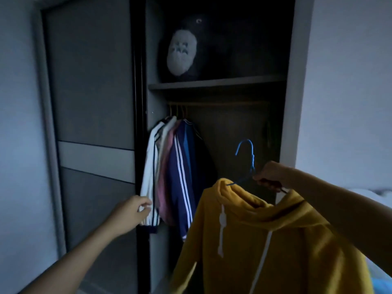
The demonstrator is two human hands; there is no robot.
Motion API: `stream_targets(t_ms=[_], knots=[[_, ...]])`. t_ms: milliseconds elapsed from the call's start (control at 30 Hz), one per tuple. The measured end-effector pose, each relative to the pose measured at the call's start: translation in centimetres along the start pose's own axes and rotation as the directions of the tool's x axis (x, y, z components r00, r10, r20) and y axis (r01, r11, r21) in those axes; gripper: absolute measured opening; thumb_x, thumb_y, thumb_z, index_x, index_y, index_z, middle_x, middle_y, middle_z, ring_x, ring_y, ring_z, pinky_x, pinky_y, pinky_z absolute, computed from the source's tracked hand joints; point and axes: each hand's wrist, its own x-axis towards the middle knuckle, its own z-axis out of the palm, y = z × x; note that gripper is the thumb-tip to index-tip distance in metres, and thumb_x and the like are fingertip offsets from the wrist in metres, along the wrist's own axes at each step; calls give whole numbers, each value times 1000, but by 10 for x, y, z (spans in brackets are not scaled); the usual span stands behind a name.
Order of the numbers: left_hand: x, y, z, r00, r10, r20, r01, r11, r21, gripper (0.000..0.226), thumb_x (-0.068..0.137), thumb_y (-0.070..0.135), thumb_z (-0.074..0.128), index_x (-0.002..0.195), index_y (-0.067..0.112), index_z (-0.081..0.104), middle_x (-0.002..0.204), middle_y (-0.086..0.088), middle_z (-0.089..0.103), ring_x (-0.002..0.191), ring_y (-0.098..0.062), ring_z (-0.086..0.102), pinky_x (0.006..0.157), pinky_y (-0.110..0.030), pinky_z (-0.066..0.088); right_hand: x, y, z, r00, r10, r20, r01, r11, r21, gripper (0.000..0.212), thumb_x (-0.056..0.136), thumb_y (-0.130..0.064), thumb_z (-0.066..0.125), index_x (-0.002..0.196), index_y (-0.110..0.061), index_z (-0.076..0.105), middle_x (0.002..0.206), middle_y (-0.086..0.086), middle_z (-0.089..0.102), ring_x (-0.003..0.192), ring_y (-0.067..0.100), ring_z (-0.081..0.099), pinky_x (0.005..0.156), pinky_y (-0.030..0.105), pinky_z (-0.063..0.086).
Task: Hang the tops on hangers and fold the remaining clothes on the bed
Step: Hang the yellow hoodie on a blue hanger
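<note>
A yellow hoodie [275,240] with white drawstrings hangs on a blue hanger [248,158], whose hook points up in front of the open wardrobe. My right hand [270,176] grips the hanger at its shoulder bar, just right of the hook. My left hand [132,213] reaches toward the white sleeve [148,181] of the leftmost hanging top, fingers curled and touching its cuff edge. Several tops, white, pink and navy with white stripes [182,170], hang from the rail [218,103] at its left end.
A dark plush toy with a pale belly [182,52] sits on the upper shelf [216,83]. A grey sliding door [91,128] stands at the left. The bed's pale edge [377,198] shows at the far right. The rail's right part is bare.
</note>
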Motion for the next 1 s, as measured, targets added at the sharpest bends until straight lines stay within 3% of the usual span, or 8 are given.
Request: stream_targets(t_ms=[67,133,333,433,567,767,900,1000], knots=[[36,-21,2,998,61,24,-64,985,159,32,85,39,51,96,16,70,93,-2,66,92,-18,61,81,-27,46,43,-12,5,997,17,73,-20,999,40,41,96,-22,51,56,-10,51,32,-3,40,25,9,35,35,14,28],[71,-38,-1,996,54,69,-69,965,254,30,88,38,49,101,20,68,99,2,64,98,-14,57,85,-25,43,82,-28,6,994,15,111,-28,993,114,41,97,-19,47,57,-10,49,33,-3,40,27,8,35,35,13,28],[176,-90,-10,993,40,-113,-13,974,225,22,86,32,58,99,20,70,94,5,63,99,-14,57,86,-26,43,201,-92,0,988,-28,154,-31,930,366,34,97,-4,37,65,0,50,37,5,44,31,12,37,31,13,30],[214,-115,-7,982,24,-188,12,982,186,17,82,31,59,92,24,69,90,6,59,98,-20,57,85,-31,44,245,-115,2,997,-2,72,-29,902,431,21,92,2,42,74,3,52,41,10,50,39,18,44,33,19,35],[273,-140,5,964,12,-266,44,978,203,23,89,19,61,110,14,68,113,-1,54,117,-22,45,96,-29,36,289,-143,0,999,-19,-41,37,877,479,17,87,10,44,74,5,53,63,17,54,48,22,49,37,25,42],[368,-167,13,939,132,-316,-39,957,286,33,91,28,56,123,19,61,133,-4,46,128,-23,36,99,-32,33,343,-187,9,980,-45,-195,148,818,556,20,87,11,47,70,5,56,62,16,54,53,22,50,47,31,42],[452,-183,19,870,354,-342,-238,911,336,45,79,43,45,106,16,69,117,-10,60,111,-34,53,77,-45,50,380,-234,9,963,-58,-263,201,804,560,19,87,9,50,71,3,57,66,16,56,52,19,52,39,24,43],[505,-184,18,819,456,-348,-328,870,368,48,77,44,40,100,15,70,107,-8,66,102,-24,55,64,-40,55,405,-269,7,946,-48,-321,222,817,533,18,91,2,51,74,0,58,66,11,57,53,15,52,43,23,44]])
